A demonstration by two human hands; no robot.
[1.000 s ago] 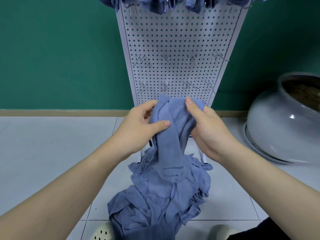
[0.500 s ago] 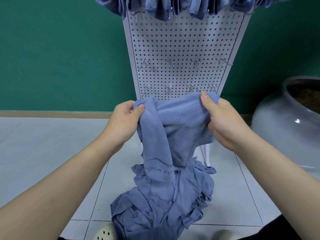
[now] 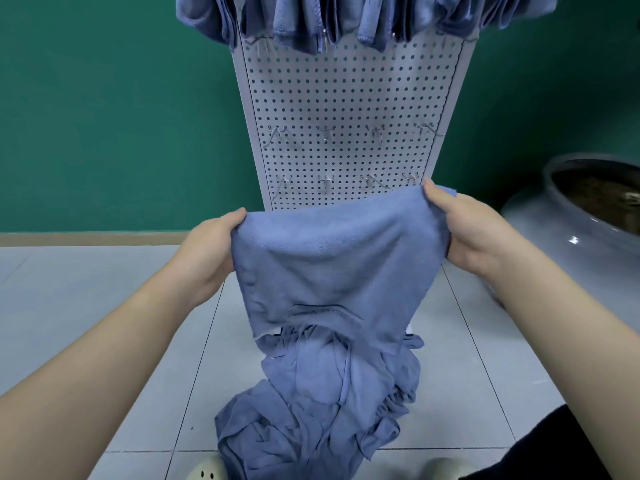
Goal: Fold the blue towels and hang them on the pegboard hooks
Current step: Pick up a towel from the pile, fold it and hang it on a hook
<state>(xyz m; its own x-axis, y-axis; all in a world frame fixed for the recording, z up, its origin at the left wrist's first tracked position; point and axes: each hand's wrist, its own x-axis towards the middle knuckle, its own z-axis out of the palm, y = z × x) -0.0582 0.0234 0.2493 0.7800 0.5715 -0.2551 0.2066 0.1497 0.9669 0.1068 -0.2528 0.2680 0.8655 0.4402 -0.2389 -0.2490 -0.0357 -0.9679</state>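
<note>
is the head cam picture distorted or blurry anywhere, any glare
Head view: wide-angle bend splays the pegboard sides outward toward the top; the hung towels at the top edge look soft; a small glare spot sits on the grey pot; the held towel is evenly lit, without hard shadows.

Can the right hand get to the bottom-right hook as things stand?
Probably yes. The right hand is just below and in front of the bottom-right hook, which is bare, with nothing between them. But it pinches the towel together with the left hand, so the towel would come along.
</note>
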